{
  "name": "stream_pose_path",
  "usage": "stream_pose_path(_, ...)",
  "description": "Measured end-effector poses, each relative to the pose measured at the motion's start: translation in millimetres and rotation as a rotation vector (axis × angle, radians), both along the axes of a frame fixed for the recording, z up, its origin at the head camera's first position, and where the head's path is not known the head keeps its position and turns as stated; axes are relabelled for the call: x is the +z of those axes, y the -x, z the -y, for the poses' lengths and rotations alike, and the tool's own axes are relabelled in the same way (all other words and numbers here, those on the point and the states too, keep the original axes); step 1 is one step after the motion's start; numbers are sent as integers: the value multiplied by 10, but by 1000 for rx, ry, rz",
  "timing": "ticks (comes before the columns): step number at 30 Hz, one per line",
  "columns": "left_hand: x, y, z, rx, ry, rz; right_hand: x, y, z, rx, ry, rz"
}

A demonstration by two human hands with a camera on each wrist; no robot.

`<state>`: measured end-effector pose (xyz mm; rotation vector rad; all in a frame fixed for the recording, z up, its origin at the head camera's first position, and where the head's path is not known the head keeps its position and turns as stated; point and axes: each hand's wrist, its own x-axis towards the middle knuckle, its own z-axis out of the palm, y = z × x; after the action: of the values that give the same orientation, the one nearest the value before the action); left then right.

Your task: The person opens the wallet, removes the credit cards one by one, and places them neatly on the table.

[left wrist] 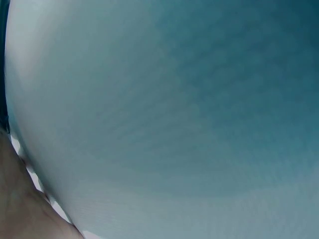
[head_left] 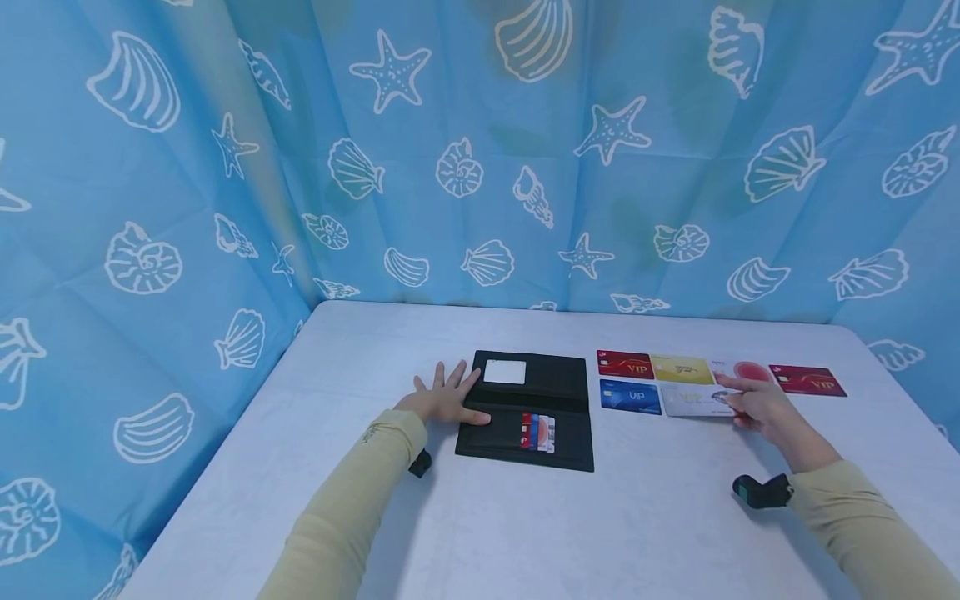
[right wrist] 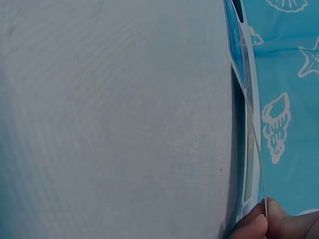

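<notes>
My right hand [head_left: 772,412] pinches the right end of a silver-white card [head_left: 690,400] between thumb and fingers. In the right wrist view this card appears edge-on, its pinched end lifted off the table. My left hand [head_left: 446,400] rests with spread fingers on the left edge of an open black wallet [head_left: 555,381], thumb across the lower half. Several cards [head_left: 537,432] stick out of a slot in that lower half, and a white rectangle [head_left: 505,372] shows on the upper half. The left wrist view catches only a bit of hand at its lower left corner.
Around the pinched card lie a blue VIP card [head_left: 630,397], a red VIP card [head_left: 625,365], a gold card [head_left: 681,369], a white card with a red circle [head_left: 742,370] and another red card [head_left: 807,381]. A blue shell-patterned curtain [head_left: 480,208] hangs behind the white table [head_left: 600,533].
</notes>
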<state>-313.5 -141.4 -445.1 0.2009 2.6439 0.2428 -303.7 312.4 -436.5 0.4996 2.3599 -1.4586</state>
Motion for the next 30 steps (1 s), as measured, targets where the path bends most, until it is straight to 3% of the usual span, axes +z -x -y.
stream_pose_path(30, -1, -14, -1, -3, -10, -5, -58, 32, -17, 29, -125, 2)
